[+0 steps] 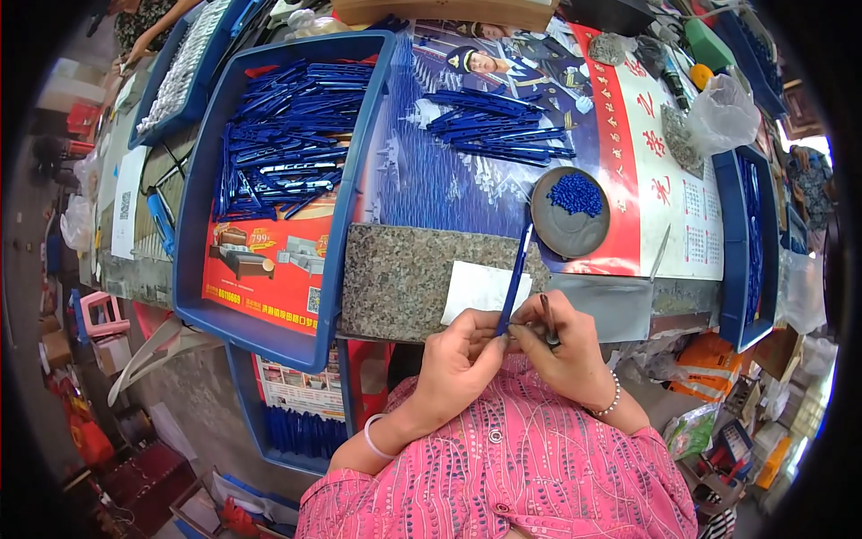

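A: Across the middle of the frame runs the tabletop (620, 305), covered by a big glossy poster with a blue sea picture and a red band (620, 171). At centre left sits a large blue plastic tray (193, 242) heaped with long blue plastic pen barrels (283, 144); a red printed furniture advert sheet (265, 269) lines its bottom.

B: And the loose pile?

A: More blue barrels (498, 126) lie on the poster at upper centre. Below them is a speckled grey stone slab (395, 278) with a small white paper slip (476, 287) on it, and just right of that a round grey dish (561, 225) holding small blue caps (575, 193).

B: The hands?

A: Low centre. The left hand (458, 355) pinches the lower end of one slim blue pen barrel (514, 278), which points up over the slab's edge. The right hand (566, 346) is closed round a thin dark rod-like tool (548, 323), fingertips touching the barrel's end.

B: What might go wrong?

A: My guess: the barrel could slip from so fine a pinch and drop off the tabletop's edge onto the pink-shirted lap, or swing into the dish and scatter caps.

B: Other packages?

A: A clear plastic bag (723, 112) at upper right, an orange packet (714, 368) lower right, a narrow blue tray (750, 242) at right.
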`<action>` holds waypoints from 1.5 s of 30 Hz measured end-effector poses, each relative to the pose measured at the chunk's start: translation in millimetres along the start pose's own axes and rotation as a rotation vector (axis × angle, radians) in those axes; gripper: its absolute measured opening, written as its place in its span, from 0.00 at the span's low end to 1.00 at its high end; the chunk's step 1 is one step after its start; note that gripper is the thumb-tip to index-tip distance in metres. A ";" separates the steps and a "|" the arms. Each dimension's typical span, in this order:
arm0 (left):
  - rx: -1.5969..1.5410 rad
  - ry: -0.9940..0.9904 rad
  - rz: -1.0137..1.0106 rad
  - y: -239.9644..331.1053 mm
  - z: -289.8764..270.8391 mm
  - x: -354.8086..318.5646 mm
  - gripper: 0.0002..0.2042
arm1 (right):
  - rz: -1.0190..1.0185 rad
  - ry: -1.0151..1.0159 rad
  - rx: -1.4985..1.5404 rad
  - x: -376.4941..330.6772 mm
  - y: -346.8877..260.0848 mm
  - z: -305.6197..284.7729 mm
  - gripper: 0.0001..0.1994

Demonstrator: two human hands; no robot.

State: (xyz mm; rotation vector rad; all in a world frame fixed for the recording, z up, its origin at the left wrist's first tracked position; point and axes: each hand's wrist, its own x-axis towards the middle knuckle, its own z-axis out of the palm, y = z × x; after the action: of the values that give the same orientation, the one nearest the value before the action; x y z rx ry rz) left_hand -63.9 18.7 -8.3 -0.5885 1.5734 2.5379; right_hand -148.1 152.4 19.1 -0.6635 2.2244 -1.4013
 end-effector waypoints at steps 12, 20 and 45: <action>0.820 0.158 0.475 -7.3 2.3 -4.2 0.13 | -0.216 0.086 -0.231 -10.8 -0.8 11.7 0.09; 0.912 0.199 0.618 -7.2 4.2 -8.3 0.12 | -0.212 0.098 -0.249 -19.5 -8.2 17.4 0.12; 0.881 0.174 0.526 -14.1 6.0 -22.3 0.11 | 0.201 -0.149 0.058 -21.1 -2.9 4.8 0.06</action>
State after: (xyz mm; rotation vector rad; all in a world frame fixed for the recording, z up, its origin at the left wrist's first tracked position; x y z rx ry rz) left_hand -41.0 33.1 -9.6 -0.2968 2.9170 1.7195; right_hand -128.1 160.6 22.0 -0.4927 2.0626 -1.2688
